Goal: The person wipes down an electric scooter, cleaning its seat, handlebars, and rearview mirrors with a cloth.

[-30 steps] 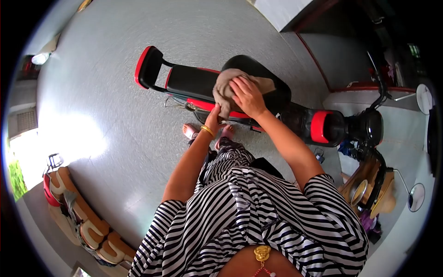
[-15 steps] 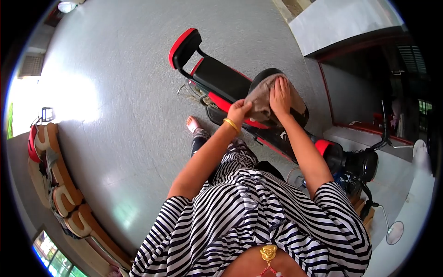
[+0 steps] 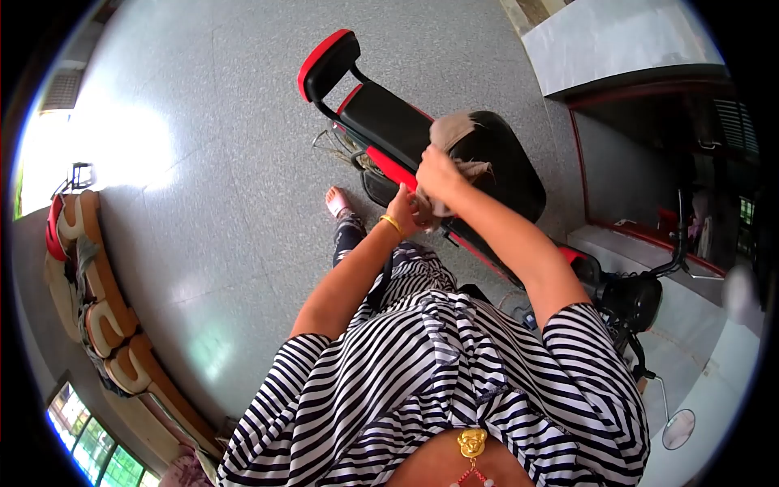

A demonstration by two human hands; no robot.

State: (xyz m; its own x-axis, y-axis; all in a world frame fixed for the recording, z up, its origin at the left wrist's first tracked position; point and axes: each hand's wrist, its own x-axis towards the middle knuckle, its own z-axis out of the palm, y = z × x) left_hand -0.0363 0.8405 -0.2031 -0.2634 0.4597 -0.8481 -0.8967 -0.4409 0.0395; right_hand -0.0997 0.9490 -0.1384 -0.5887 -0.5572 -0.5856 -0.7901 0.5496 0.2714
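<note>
Head view, cloth: we find the greyish-tan cloth [image 3: 452,128] bunched at the scooter's black front seat [image 3: 507,162], on the end toward the rear seat [image 3: 388,120]; a flap lies up over that end, the rest hangs on our side, near the red side panel [image 3: 391,167].
Step in hand: we judge it to be wiping, at the front seat's near edge.
Next move: in our judgement, a further pass calls for gathering the loose ends and pressing the cloth flat against the seat side.
Right hand: we see the right hand [image 3: 441,174] closed around the cloth, knuckles up, folds showing above and below the fist.
Right arm: forearm slants inward, elbow out to the right.
Left hand: the left hand [image 3: 404,213] sits lower, fingers curled beside the cloth's hanging end; we cannot tell whether they grip it.
Left arm: reaches forward, yellow bracelet [image 3: 392,223] at the wrist.
Backrest: the red-edged backrest [image 3: 331,69] stands well apart from both hands.
</note>
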